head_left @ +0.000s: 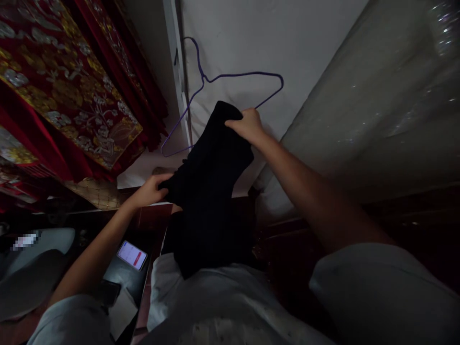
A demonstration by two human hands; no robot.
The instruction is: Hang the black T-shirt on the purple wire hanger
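Observation:
A black garment (212, 182) is stretched between my two hands, its lower part hanging down in front of my light shirt. Too dark to show its exact kind, it has a gathered edge along its upper left side. My left hand (153, 190) pinches its left corner. Higher up, my right hand (247, 125) grips the upper right edge, thumb lying over the cloth. A thin purple clothes hanger (244, 74) hangs tilted against the pale wall just behind. The garment hides part of the hanger's lower bar; whether the cloth goes over that bar I cannot tell.
Red embroidered cloths (79, 81) with gold and silver patterns hang at the upper left. A lit phone (132, 255) lies on a dark surface at the lower left, near a pale paper-like item (122, 311). Shiny translucent sheeting (366, 105) covers something on the right.

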